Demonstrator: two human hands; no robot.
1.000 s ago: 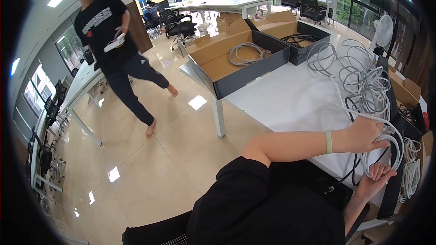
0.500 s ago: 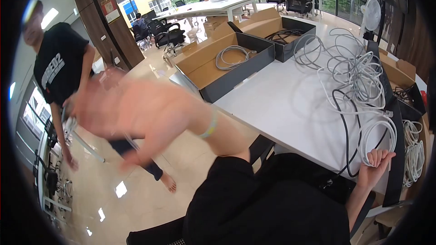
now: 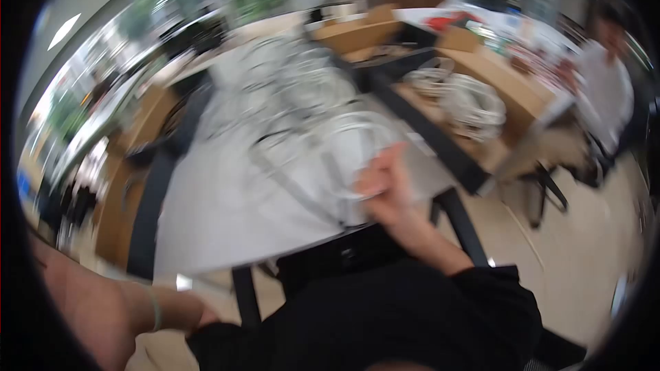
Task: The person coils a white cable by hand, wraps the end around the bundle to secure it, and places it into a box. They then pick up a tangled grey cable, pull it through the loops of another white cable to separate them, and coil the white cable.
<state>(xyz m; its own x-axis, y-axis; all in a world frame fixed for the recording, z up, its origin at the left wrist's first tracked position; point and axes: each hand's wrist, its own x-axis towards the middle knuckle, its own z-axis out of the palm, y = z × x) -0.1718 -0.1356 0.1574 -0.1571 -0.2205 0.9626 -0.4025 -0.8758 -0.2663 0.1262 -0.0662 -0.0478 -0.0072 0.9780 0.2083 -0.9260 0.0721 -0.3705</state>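
Note:
My right hand (image 3: 386,184) is closed around a coiled white cable (image 3: 361,122) at the near right part of the white table (image 3: 213,227). Beyond the coil lies a tangle of grey and white cables (image 3: 285,72), smeared by motion. A black cable (image 3: 292,189) runs across the tabletop beside the held coil. My left hand (image 3: 93,309) is low at the left edge of the view, off the table, with a light band at the wrist. Its fingers fall into the dark border, so I cannot see whether it holds anything.
An open box (image 3: 481,168) holding white cable coils (image 3: 474,106) stands along the right side. Another open box (image 3: 361,38) is behind it. Boxes (image 3: 137,213) line the left side. A person in white (image 3: 605,89) is at the far right.
My view has swung right, from the person in black toward the table. My left hand, stretched toward that person before, is now at the lower left. The right hand keeps the coil.

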